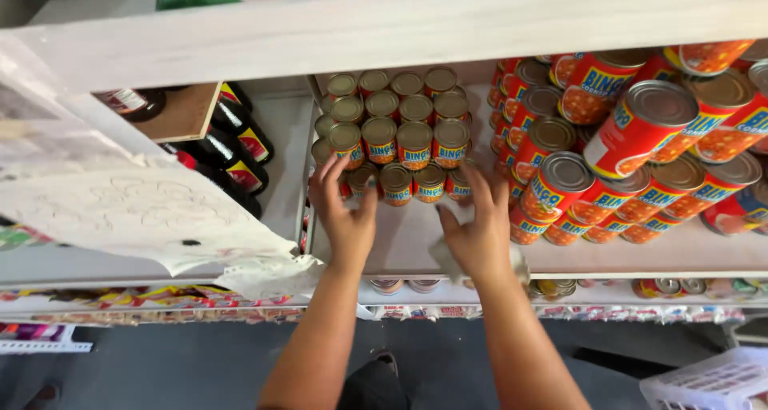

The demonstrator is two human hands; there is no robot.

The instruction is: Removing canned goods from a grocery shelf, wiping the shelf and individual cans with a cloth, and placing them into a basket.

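Note:
Small red cans with metal lids stand stacked in rows on a white shelf. My left hand reaches in at the stack's front left, fingers spread against the lowest front cans. My right hand rests at the stack's front right, fingers apart and touching the lowest can there. A crumpled whitish cloth or wrapper sits tucked under my right palm. Neither hand is lifting a can.
A taller stack of bigger red cans fills the shelf's right side. Dark bottles lie in the left compartment behind a divider. Crumpled white paper hangs at left. A white plastic basket sits on the floor at lower right.

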